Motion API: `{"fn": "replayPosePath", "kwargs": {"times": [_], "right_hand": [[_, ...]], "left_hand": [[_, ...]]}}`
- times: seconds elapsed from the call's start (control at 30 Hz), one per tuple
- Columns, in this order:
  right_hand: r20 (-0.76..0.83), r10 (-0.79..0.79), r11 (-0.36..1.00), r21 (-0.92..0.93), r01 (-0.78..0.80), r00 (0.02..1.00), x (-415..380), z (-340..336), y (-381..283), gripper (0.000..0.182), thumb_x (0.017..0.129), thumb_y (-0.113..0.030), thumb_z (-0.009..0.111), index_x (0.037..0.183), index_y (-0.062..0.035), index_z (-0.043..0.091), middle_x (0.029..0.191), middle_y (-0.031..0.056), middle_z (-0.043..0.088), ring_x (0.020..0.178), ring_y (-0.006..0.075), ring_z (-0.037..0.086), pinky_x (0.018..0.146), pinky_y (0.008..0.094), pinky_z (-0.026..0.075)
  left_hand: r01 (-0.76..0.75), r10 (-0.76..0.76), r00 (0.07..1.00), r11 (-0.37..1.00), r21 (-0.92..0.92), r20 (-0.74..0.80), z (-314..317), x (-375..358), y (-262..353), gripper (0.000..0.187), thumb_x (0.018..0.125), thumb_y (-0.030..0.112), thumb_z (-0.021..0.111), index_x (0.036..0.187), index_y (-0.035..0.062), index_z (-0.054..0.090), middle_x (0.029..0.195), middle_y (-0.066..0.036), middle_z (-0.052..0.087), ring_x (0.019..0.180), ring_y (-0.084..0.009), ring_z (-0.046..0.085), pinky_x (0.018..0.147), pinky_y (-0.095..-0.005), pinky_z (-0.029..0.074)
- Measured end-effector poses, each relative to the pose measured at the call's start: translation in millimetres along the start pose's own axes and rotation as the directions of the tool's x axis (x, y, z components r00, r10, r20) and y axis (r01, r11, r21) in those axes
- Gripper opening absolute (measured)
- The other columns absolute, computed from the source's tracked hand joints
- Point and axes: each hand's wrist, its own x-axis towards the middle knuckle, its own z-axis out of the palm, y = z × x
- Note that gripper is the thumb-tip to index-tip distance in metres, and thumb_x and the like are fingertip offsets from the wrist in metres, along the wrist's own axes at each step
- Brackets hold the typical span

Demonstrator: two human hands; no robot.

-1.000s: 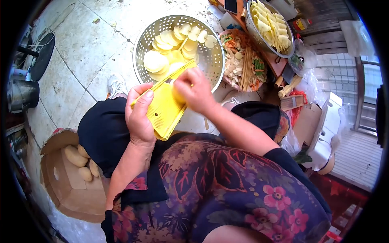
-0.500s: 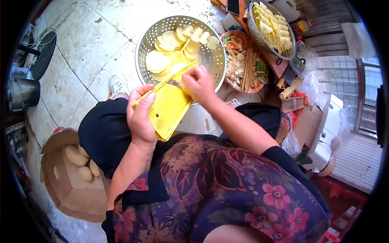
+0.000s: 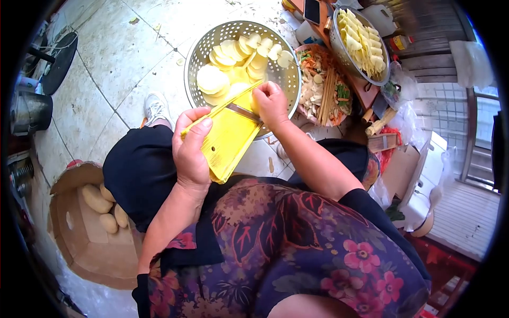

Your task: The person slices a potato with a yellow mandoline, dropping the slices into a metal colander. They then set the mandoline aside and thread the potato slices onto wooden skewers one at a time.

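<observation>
From afar I see the left hand (image 3: 193, 143) clamp a yellow slicer (image 3: 225, 146) between thumb and fingers; the right hand (image 3: 271, 106) curls beside its blade (image 3: 243, 112), contents unclear to me, a colander (image 3: 290, 79) beyond the fingertips.

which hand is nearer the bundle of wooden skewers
Right: the right hand, at the right edge of the yellow slicer, is just left of the wooden skewers; the left hand, gripping the slicer's left edge, is farther left.
</observation>
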Motion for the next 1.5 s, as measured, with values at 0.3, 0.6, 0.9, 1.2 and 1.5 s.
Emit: {"fn": "replayPosePath", "kwargs": {"times": [0.3,0.6,0.9,1.2,1.5], "right_hand": [[0.111,-0.219,0.971,0.120,0.205,0.969,-42,-13,-77,0.008,0.081,-0.012,0.061,0.085,-0.0056,0.058,0.084,0.0101,0.056,0.079,0.0258,0.055,0.073,0.0342,0.046],[0.138,0.012,0.965,0.259,-0.048,0.990,-27,-4,-36,0.012,0.081,-0.009,0.060,0.091,-0.0032,0.059,0.080,0.0076,0.059,0.073,0.0175,0.057,0.068,0.0297,0.048],[0.066,0.038,0.989,0.138,-0.047,0.997,-13,-3,-16,0.007,0.080,-0.010,0.060,0.085,-0.0045,0.060,0.077,0.0086,0.058,0.070,0.0211,0.058,0.067,0.0330,0.047],[0.186,-0.293,0.943,0.217,0.251,0.938,-51,-22,-100,0.007,0.079,-0.007,0.059,0.086,-0.0063,0.059,0.076,0.0092,0.056,0.073,0.0252,0.056,0.069,0.0346,0.046],[0.022,0.017,0.999,0.034,-0.018,1.000,0,7,-3,0.004,0.081,-0.009,0.059,0.083,-0.0056,0.059,0.077,0.0114,0.060,0.072,0.0277,0.058,0.067,0.0364,0.047]], "left_hand": [[0.017,-0.017,1.000,1.000,0.000,0.008,4,-1,2,0.027,0.088,0.015,0.054,0.109,-0.0009,0.049,0.099,-0.012,0.059,0.088,-0.0163,0.059,0.080,-0.0273,0.048],[0.023,-0.023,1.000,1.000,0.009,0.015,3,-2,1,0.027,0.088,0.015,0.054,0.110,-0.0007,0.048,0.100,-0.012,0.058,0.088,-0.0158,0.058,0.081,-0.0274,0.048],[-0.003,0.001,1.000,0.996,0.084,0.027,9,-5,1,0.033,0.087,0.020,0.052,0.111,-0.0025,0.049,0.100,-0.013,0.058,0.089,-0.0171,0.057,0.082,-0.0275,0.046],[0.004,-0.004,0.999,1.000,0.008,0.042,6,-4,-2,0.028,0.088,0.014,0.054,0.110,-0.0008,0.048,0.100,-0.013,0.058,0.088,-0.0160,0.059,0.081,-0.0277,0.049],[-0.002,-0.002,0.999,0.996,0.087,0.043,5,-4,-1,0.032,0.087,0.018,0.052,0.112,-0.0018,0.048,0.101,-0.014,0.058,0.091,-0.0181,0.057,0.083,-0.0282,0.046]]}}
